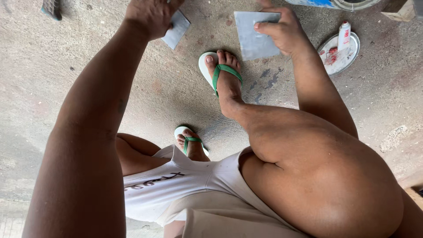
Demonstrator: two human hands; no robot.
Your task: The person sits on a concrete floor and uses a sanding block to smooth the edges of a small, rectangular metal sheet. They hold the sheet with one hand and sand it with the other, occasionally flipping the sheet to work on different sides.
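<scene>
Overhead, the left hand (150,15) pinches 1 grey sheet (176,30); the right hand (284,31) presses another grey sheet (254,37), grip clamped.

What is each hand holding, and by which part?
Left hand grips a small flat grey square sheet by its upper-left corner. Right hand holds a larger flat grey rectangular sheet at its upper-right edge.

A bare concrete floor (176,97), stained and speckled, carries everything. On it lie a grey square sheet (253,42) at upper centre, a round metal lid (348,55) with a small white tube (344,34) at upper right, and two green-strapped sandals.
</scene>
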